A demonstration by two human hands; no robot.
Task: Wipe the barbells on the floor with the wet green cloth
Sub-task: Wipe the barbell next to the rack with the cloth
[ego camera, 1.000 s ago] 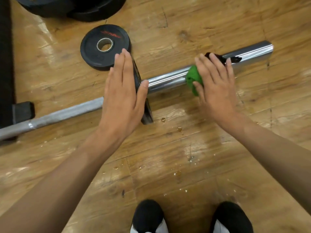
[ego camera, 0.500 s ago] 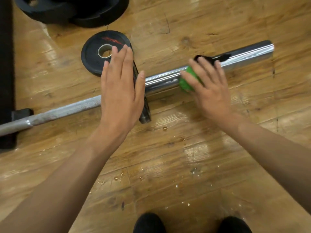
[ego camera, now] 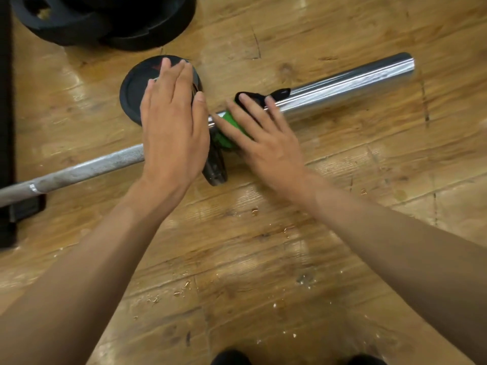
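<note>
A barbell lies slantwise on the wooden floor, its chrome sleeve (ego camera: 355, 85) at the right and its grey knurled shaft (ego camera: 87, 167) at the left. The green cloth (ego camera: 226, 134), with a black edge (ego camera: 254, 96), is wrapped over the sleeve right next to the dark collar (ego camera: 216, 168). My right hand (ego camera: 266, 140) presses the cloth onto the sleeve with straight fingers. My left hand (ego camera: 174, 122) lies flat, fingers straight, on the bar at the collar and hides that part of it.
A small black weight plate (ego camera: 131, 98) lies flat just behind my left hand. Larger black plates (ego camera: 110, 25) are stacked at the top left. A black mat edge (ego camera: 6, 127) runs down the left side. Water drops (ego camera: 254, 212) dot the floor; shoe tips (ego camera: 229, 359) show at the bottom.
My right hand has slid the green cloth leftward along the chrome sleeve, from mid-sleeve to the collar. My left hand has stayed flat on the bar.
</note>
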